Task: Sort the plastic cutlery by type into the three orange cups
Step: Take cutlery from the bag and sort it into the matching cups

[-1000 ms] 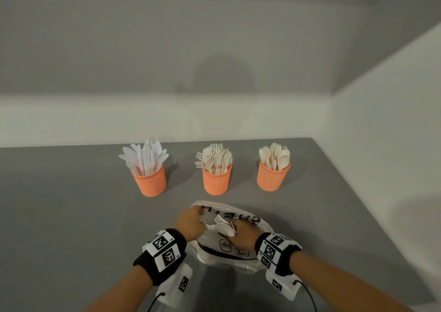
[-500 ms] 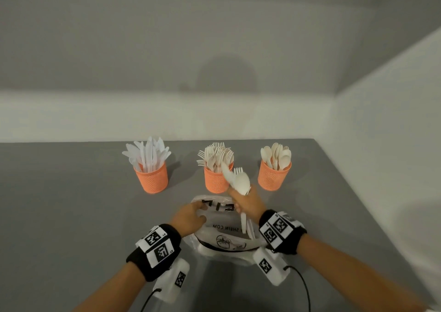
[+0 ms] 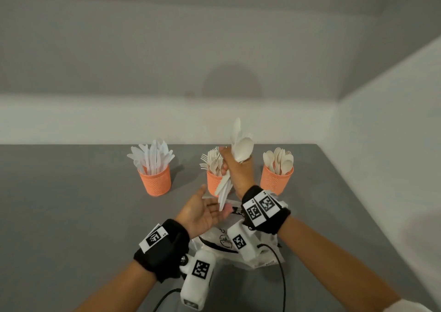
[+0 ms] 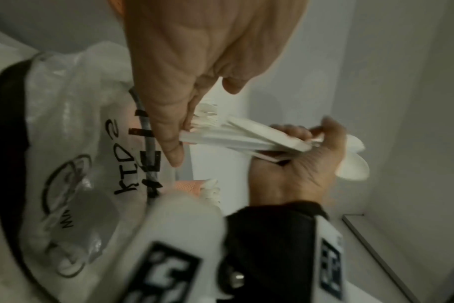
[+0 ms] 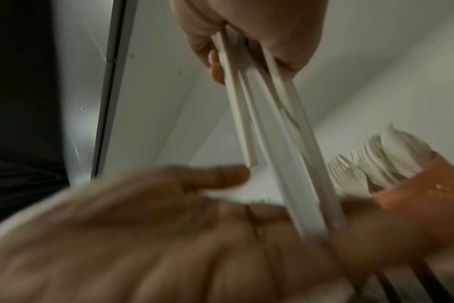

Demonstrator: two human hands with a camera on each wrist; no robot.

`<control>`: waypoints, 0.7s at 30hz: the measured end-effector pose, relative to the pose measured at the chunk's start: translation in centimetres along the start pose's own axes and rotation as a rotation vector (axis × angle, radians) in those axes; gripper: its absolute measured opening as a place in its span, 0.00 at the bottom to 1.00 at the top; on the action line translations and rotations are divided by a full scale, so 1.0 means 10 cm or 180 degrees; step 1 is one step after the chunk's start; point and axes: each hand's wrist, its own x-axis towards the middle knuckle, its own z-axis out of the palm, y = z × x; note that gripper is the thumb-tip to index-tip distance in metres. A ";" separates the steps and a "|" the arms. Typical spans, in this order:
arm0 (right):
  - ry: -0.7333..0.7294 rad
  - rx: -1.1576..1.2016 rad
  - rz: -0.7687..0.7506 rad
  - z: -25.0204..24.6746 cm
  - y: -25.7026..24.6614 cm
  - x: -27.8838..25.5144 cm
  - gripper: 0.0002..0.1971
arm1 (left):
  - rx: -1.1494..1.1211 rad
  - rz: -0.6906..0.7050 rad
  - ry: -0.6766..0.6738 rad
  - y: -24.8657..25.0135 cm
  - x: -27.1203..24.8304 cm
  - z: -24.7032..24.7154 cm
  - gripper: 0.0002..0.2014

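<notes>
Grey tabletop (image 3: 71, 216) carries three orange cups (image 3: 155, 181). In front of the middle cup, the right hand (image 3: 238, 171) clenches a light, slippery, springy cutlery bundle (image 3: 241, 147) mid-handle; the left hand (image 3: 200, 214) lies flat-palmed beneath.

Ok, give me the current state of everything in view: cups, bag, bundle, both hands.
Left cup: upright, holds knives.
Middle cup: upright, holds forks, partly hidden by the hand.
Right cup: upright, holds spoons.
Plastic bag: crumpled on the table under the wrists.
Cutlery bundle: lifted, handles down, spoon bowls up.
Right hand: grips the bundle.
Left hand: open, palm up under the handle ends.
</notes>
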 end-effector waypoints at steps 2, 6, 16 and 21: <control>-0.0031 -0.0160 0.0027 0.03 0.15 -0.07 0.13 | -0.0132 0.0040 -0.0070 0.03 -0.01 0.05 0.34; -0.0071 -0.0067 0.0268 0.02 0.37 -0.14 0.11 | 0.0159 -0.0033 -0.0199 0.03 -0.05 0.06 0.39; 0.0238 -0.0431 0.0200 -0.02 0.47 -0.09 0.07 | 0.1866 0.0427 -0.0127 0.07 -0.06 0.14 0.30; -0.0216 -0.0766 0.0183 0.10 0.51 -0.22 0.08 | 0.1800 0.1357 0.0106 0.16 -0.01 0.21 0.20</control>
